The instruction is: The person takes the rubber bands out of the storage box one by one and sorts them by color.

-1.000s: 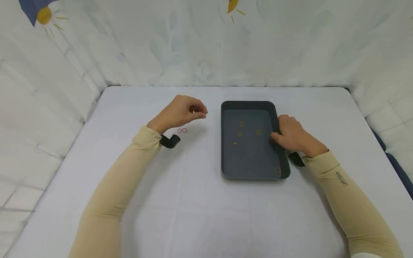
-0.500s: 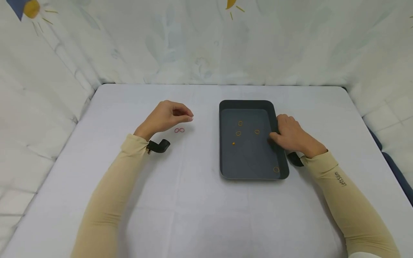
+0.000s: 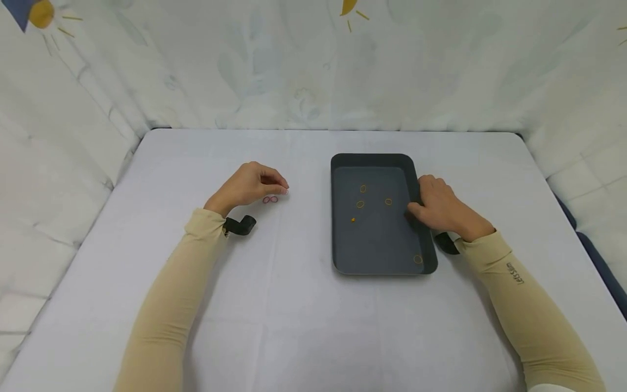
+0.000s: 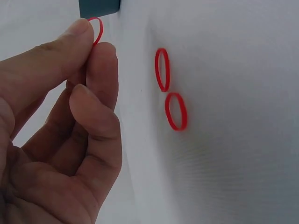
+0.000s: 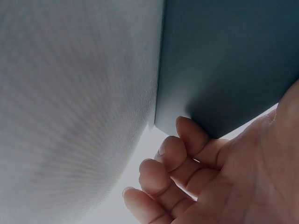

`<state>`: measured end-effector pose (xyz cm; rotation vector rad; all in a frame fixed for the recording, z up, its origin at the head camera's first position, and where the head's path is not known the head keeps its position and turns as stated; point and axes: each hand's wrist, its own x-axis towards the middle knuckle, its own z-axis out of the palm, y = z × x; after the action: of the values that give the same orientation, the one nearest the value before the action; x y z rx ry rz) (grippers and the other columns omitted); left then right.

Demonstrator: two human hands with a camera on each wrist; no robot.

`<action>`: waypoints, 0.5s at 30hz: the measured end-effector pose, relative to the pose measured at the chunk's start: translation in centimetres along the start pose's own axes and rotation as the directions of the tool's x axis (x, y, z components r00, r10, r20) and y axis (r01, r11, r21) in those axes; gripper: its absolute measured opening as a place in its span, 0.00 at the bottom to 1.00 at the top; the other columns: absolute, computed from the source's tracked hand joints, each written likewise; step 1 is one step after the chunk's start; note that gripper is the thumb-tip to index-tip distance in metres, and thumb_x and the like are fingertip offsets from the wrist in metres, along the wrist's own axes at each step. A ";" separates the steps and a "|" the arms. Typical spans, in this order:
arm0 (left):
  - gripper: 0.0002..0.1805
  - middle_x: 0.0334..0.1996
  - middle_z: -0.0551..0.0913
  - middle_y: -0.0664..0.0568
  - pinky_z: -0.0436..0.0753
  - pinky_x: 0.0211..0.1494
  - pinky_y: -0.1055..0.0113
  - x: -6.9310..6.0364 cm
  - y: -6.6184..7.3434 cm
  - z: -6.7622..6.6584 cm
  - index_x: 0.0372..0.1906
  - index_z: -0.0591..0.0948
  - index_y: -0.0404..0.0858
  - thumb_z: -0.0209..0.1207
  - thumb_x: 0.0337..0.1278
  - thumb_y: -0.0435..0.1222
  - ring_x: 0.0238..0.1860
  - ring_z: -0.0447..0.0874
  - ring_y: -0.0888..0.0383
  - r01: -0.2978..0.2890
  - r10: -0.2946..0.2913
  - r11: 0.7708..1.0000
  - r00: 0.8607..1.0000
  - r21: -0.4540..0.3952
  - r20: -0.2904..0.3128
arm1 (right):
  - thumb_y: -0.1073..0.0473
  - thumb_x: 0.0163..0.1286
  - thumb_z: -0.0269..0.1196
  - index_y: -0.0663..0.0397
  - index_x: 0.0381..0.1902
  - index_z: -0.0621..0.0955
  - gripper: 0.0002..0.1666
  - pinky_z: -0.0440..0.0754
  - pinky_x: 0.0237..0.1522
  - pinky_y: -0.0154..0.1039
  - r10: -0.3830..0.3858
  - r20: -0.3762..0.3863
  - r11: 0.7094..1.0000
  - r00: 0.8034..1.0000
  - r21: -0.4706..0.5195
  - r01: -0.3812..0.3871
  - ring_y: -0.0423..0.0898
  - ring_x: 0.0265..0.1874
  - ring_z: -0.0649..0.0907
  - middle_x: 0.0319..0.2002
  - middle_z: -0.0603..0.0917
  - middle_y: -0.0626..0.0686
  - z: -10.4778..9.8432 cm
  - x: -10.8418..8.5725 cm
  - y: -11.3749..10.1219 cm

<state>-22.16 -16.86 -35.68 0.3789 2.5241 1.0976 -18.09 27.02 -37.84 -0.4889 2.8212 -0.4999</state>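
Note:
My left hand (image 3: 248, 186) pinches a red band (image 4: 100, 31) between thumb and index fingertip, just above the cloth. Two more red bands lie side by side under that hand, one (image 4: 162, 70) touching or nearly touching the other (image 4: 176, 111). My right hand (image 3: 443, 206) grips the right wall of a dark grey tray (image 3: 382, 269), thumb over the rim and fingers along the outside. Inside the tray lie several thin orange-yellow bands, among them one (image 3: 388, 202) near the thumb, and a small orange piece (image 3: 353, 220).
A white cloth (image 3: 303, 316) covers the table under both hands and the tray. Pale patterned curtains (image 3: 274, 65) stand along the back and sides. Dark blue edges (image 3: 603, 270) show beyond the table at the right.
My left hand has moved left and down, nearer the two red bands on the cloth. My right hand stays on the tray's wall. The head view has shifted slightly.

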 end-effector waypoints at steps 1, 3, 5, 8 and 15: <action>0.06 0.40 0.91 0.48 0.81 0.44 0.66 0.1 -0.1 0.0 0.43 0.91 0.43 0.69 0.64 0.37 0.34 0.86 0.52 0.003 -0.003 1.000 1.000 -0.002 0.006 | 0.53 0.75 0.53 0.77 0.59 0.67 0.30 0.69 0.45 0.54 0.000 0.000 1.000 1.000 0.001 0.000 0.62 0.44 0.70 0.47 0.73 0.67 0.0 0.0 0.0; 0.06 0.39 0.91 0.47 0.82 0.42 0.66 0.1 -0.1 0.0 0.43 0.90 0.41 0.69 0.65 0.36 0.33 0.86 0.53 0.005 -0.005 1.000 1.000 0.004 0.015 | 0.53 0.74 0.53 0.76 0.59 0.67 0.29 0.68 0.45 0.53 0.002 0.003 1.000 1.000 0.004 -0.002 0.61 0.43 0.70 0.47 0.72 0.67 0.0 0.0 -0.1; 0.05 0.37 0.91 0.46 0.82 0.41 0.66 0.2 -0.1 -0.1 0.43 0.90 0.40 0.68 0.65 0.35 0.32 0.86 0.52 0.015 -0.015 1.000 0.999 0.002 0.030 | 0.53 0.75 0.53 0.76 0.60 0.67 0.30 0.68 0.45 0.53 0.004 0.007 1.000 1.000 0.002 -0.004 0.61 0.43 0.70 0.47 0.72 0.67 0.0 0.0 -0.1; 0.04 0.32 0.89 0.47 0.80 0.41 0.66 0.4 -0.3 -0.2 0.41 0.90 0.42 0.68 0.65 0.36 0.30 0.83 0.54 0.012 -0.014 0.999 0.999 0.035 0.046 | 0.52 0.75 0.53 0.77 0.61 0.66 0.32 0.68 0.46 0.54 0.007 0.013 1.000 1.000 0.002 -0.007 0.61 0.44 0.69 0.48 0.72 0.67 0.0 0.0 0.0; 0.02 0.24 0.82 0.49 0.75 0.42 0.66 1.3 -0.4 -0.4 0.36 0.89 0.46 0.69 0.64 0.38 0.27 0.75 0.58 -0.032 0.014 0.990 0.991 0.136 0.133 | 0.52 0.75 0.54 0.78 0.62 0.66 0.33 0.69 0.47 0.55 0.010 0.016 1.000 1.000 0.005 -0.010 0.62 0.45 0.70 0.50 0.72 0.69 0.0 0.1 0.1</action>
<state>-23.53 -16.88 -36.00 0.5016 2.4901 0.8783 -18.17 27.05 -37.91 -0.4761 2.8055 -0.4984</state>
